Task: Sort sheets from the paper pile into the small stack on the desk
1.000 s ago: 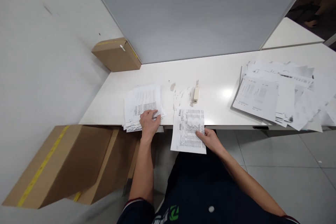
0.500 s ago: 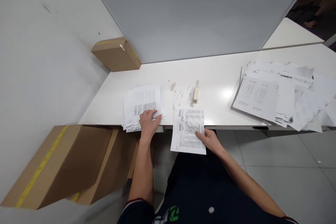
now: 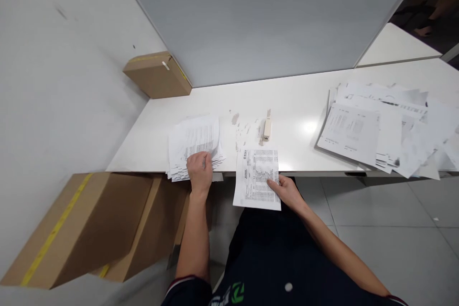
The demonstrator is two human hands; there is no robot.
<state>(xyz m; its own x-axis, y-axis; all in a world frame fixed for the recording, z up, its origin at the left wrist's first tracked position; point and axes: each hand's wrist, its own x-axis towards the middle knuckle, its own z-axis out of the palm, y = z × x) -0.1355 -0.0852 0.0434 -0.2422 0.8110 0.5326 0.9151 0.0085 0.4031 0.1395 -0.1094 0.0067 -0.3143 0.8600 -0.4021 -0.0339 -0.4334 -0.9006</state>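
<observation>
Right hand (image 3: 287, 191) has its grip closed on the right edge of the printed sheet (image 3: 254, 184), thumb on top, other fingers underneath; sheet lies left of that grip, low on its right side, bulk of the page clear of the fingers; its upper part overlaps the near edge of the worktop (image 3: 297, 110), lower part sticks out past that edge toward the person; can't tell if it touches the surface.

Left hand (image 3: 200, 172) is at the near right corner of the paper stack (image 3: 191, 136), fingers curled in, thumb close to them; top paper bows up beside the grip; can't tell whether it has hold of a page; stack sits along the near edge, toward the near left corner, a gap between it and the printed sheet.

Small beige block (image 3: 267, 129) stands beyond the printed sheet, midway between near and far edges; paper heap (image 3: 387, 126) spreads over the near edge at the right; cardboard box (image 3: 158, 76) at the far left corner.
</observation>
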